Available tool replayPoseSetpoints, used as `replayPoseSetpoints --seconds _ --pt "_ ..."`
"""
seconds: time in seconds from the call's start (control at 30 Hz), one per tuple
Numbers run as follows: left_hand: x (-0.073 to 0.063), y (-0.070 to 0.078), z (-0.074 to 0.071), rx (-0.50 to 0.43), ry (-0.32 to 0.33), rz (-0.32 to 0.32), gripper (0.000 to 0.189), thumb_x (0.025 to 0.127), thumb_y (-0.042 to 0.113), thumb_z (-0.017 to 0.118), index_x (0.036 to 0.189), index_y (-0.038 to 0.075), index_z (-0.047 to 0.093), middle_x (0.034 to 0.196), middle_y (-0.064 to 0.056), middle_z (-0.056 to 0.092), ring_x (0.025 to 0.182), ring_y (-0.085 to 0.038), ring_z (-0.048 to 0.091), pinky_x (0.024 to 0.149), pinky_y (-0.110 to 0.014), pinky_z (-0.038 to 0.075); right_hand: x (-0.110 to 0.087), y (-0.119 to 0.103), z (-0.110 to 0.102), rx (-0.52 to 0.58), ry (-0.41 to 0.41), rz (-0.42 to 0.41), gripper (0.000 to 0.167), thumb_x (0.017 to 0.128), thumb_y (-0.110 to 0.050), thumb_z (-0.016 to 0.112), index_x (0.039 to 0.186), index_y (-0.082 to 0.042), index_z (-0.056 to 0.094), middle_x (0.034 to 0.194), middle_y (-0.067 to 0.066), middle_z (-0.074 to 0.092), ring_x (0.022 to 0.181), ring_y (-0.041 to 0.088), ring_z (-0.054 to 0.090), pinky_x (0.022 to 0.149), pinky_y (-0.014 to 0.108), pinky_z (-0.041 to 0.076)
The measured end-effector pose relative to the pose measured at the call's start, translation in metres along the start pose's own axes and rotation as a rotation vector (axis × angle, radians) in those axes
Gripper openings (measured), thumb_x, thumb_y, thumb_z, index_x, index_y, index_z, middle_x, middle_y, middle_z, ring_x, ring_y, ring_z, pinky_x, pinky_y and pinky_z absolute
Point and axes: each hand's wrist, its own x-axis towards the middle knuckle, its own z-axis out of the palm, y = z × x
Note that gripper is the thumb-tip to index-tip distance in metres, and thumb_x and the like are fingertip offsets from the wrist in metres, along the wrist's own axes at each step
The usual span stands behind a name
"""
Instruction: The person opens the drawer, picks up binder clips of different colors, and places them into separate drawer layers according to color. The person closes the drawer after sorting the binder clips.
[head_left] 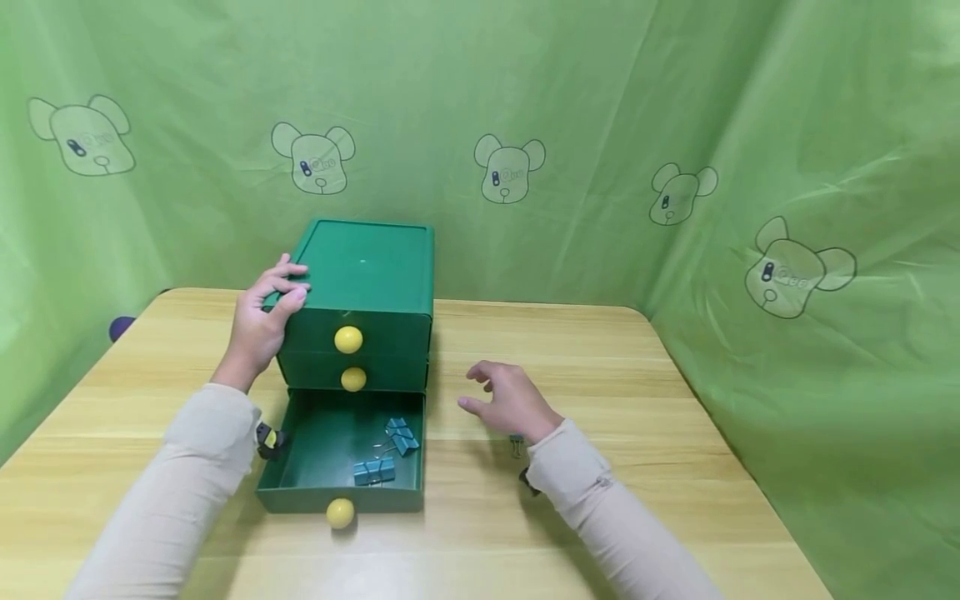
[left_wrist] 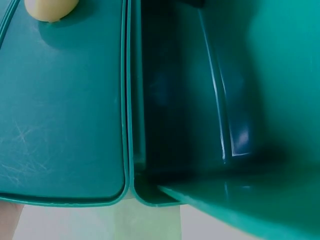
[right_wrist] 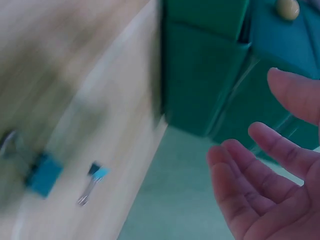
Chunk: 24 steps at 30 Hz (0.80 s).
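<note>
My left hand (head_left: 258, 321) rests on the upper left edge of a green drawer box (head_left: 367, 265), fingers and thumb lying over its top. The bottom drawer (head_left: 318, 450) is pulled out, and two blue binder clips (head_left: 374, 472) lie in its right part. Two closed drawers with yellow knobs (head_left: 348, 339) sit above it. Held over the table to the right of the box, my right hand (head_left: 513, 400) has loosely bent fingers and holds nothing. A small binder clip (head_left: 517, 445) shows beside the right wrist; the right wrist view shows a larger blue binder clip (right_wrist: 45, 175) near the small one (right_wrist: 97, 172).
The box stands on a wooden table (head_left: 600, 367). Green curtains (head_left: 420, 100) printed with bear heads hang behind and to the sides. A purple round object (head_left: 120, 327) shows beyond the table's left edge. The open drawer juts toward me, its yellow knob (head_left: 341, 513) in front.
</note>
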Motion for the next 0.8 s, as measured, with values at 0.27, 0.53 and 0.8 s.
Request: replayPoseSetpoints --seconds 0.27,0.53,0.8 --pt "-0.001 -0.001 0.0 -0.002 0.008 0.007 0.02 0.091 0.005 0.058 0.097 -0.014 0.062 0.121 0.007 0.06 0.143 -0.026 0.027 0.116 -0.041 0.015 -0.008 0.031 0.0 -0.047 -0.052 0.075 0.039 0.084 -0.021 0.076 0.115 -0.001 0.063 0.106 0.018 0.066 0.095 0.029 0.063 0.082 0.042 0.052" --pt "-0.001 -0.001 0.0 0.004 0.009 0.001 0.019 0.092 0.005 0.058 0.098 -0.013 0.063 0.121 0.007 0.06 0.143 -0.026 0.027 0.116 -0.039 0.015 -0.017 0.05 0.0 -0.119 -0.098 0.103 0.031 0.08 -0.016 0.08 0.102 0.0 0.066 0.093 0.011 0.065 0.08 0.02 0.06 0.074 0.036 0.053" --pt "-0.001 0.0 0.001 -0.015 0.01 0.01 0.019 0.092 0.006 0.058 0.098 -0.011 0.063 0.122 0.006 0.06 0.143 -0.025 0.027 0.116 -0.039 0.014 -0.02 0.056 0.005 -0.135 -0.191 0.163 0.023 0.076 -0.013 0.083 0.076 -0.008 0.06 0.073 0.0 0.057 0.064 0.016 0.052 0.061 0.03 0.047"
